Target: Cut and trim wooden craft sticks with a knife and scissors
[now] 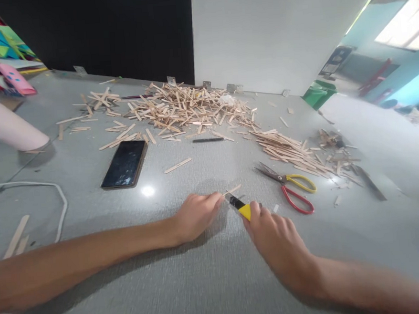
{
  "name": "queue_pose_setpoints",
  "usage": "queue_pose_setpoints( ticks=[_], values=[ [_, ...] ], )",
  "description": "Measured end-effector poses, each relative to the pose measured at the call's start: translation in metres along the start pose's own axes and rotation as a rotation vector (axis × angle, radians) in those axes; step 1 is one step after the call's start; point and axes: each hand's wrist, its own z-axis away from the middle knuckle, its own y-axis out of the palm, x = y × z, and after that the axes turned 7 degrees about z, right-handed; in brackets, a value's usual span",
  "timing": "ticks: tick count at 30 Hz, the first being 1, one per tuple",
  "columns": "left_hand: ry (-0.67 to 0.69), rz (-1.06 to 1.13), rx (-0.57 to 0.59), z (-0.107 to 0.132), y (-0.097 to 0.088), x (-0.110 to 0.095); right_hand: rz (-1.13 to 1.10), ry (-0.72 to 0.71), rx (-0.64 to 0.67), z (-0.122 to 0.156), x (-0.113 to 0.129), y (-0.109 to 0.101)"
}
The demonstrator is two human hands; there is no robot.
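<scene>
Near the middle of the grey table, my left hand pinches one end of a thin wooden craft stick, which points away to the right. Gripped in my right hand is a yellow and black utility knife. Its blade meets or nearly meets the stick just past my left fingertips; exact contact is too small to tell. Scissors with one yellow and one red handle lie to the right, blades partly spread. A single loose craft stick rests beyond my left hand.
A large heap of craft sticks lies at the back, with a neater pile to its right. A phone, a dark pen and a white cable are also on the table. An upright black and white panel stands behind.
</scene>
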Motion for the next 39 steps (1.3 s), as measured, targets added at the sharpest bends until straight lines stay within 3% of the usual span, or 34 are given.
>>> queue_pose_setpoints(
  ticks=[4,6,9,12,14,20,23,27,39],
  values=[
    [-0.129,0.135,-0.033,-0.009,-0.009,-0.003,-0.065,0.027,0.113,0.002,-0.021,-0.009],
    [-0.149,0.226,-0.002,-0.014,-0.015,-0.009,-0.236,0.050,0.141,-0.009,-0.036,-0.012],
    [-0.153,0.365,0.081,-0.019,-0.027,-0.024,-0.694,0.156,0.044,-0.037,-0.056,-0.015],
    [-0.169,0.504,0.185,-0.021,-0.043,-0.041,-1.304,0.181,0.180,-0.057,-0.063,-0.019],
    [-0.239,0.670,0.253,-0.021,-0.052,-0.051,-1.521,0.222,0.226,-0.058,-0.061,-0.021],
    [-0.267,0.750,0.339,-0.022,-0.069,-0.064,-1.687,0.338,0.120,-0.041,-0.051,-0.030],
    [-0.252,0.725,0.373,-0.020,-0.073,-0.072,-1.725,0.309,0.110,-0.037,-0.051,-0.033],
    [-0.270,0.834,0.327,-0.015,-0.074,-0.080,-1.782,0.251,0.106,-0.035,-0.053,-0.038],
    [-0.312,1.032,0.316,-0.007,-0.067,-0.078,-1.939,0.252,0.241,-0.032,-0.054,-0.041]
  ],
)
